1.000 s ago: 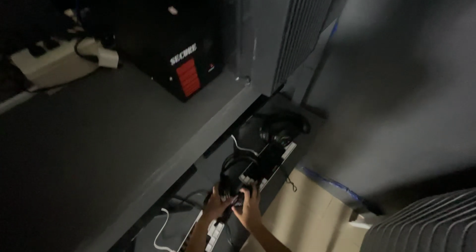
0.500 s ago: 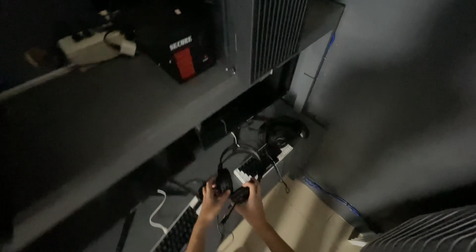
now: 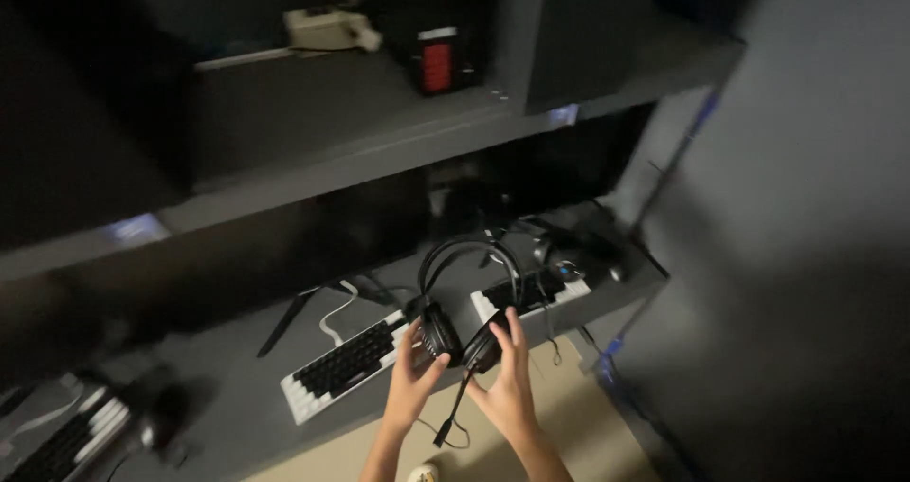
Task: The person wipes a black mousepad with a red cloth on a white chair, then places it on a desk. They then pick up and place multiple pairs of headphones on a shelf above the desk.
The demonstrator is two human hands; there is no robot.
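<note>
**Headset held in both hands at the shelf's front edge**

I am holding a black headset [image 3: 462, 302] up between both hands, just over the front edge of the lower shelf [image 3: 237, 397]. My left hand [image 3: 409, 384] is gripping the left ear cup, fingers curled around it; my right hand [image 3: 509, 380] is pressing flat against the right cup. The microphone arm is hanging down between my wrists. A black-and-white keyboard [image 3: 343, 363] is lying on the shelf just behind my left hand.

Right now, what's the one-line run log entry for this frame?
left hand: on headset left earcup | right hand: on right earcup | headset: held above keyboard | mic boom: hanging down
</note>
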